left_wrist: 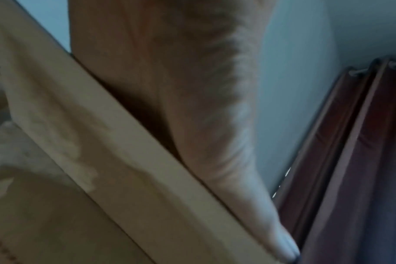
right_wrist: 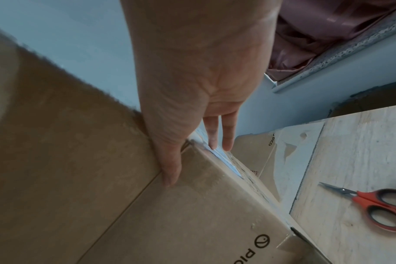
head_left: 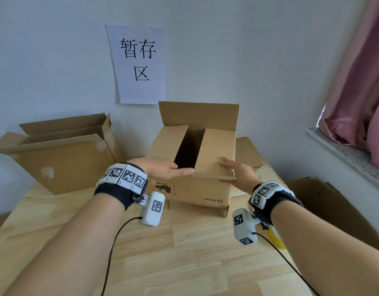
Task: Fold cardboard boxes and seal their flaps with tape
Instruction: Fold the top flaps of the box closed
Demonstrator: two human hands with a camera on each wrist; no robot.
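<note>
- Far left on the wooden table (head_left: 184,253), against the wall, an open cardboard box (head_left: 62,159) sits with its flaps standing up and a torn patch on its front.
- Above, a paper sign (head_left: 139,63) with black characters is stuck to the wall.
- The left hand (head_left: 163,167) lies flat with fingers straight and close together along the near edge of the left flap (head_left: 167,146), gripping nothing.
- In the middle stands the PICO box (head_left: 197,189), upside-down lettering on its front; two side flaps are folded inward with a dark gap between them, and the back flap (head_left: 199,116) stands upright.
- The right hand (head_left: 237,171) rests on the right flap (head_left: 218,152) at its near corner, fingers straight and slightly spread, thumb along the fold in the right wrist view.
- Behind that hand a flattened carton (head_left: 252,154) lies on the table.
- Red-handled scissors (right_wrist: 373,205) lie farther right, blades closed.
- A tape roll (head_left: 277,238) peeks out beneath the right wrist.
- Far right, a pink curtain (head_left: 359,82) hangs over the window sill (head_left: 344,154).
</note>
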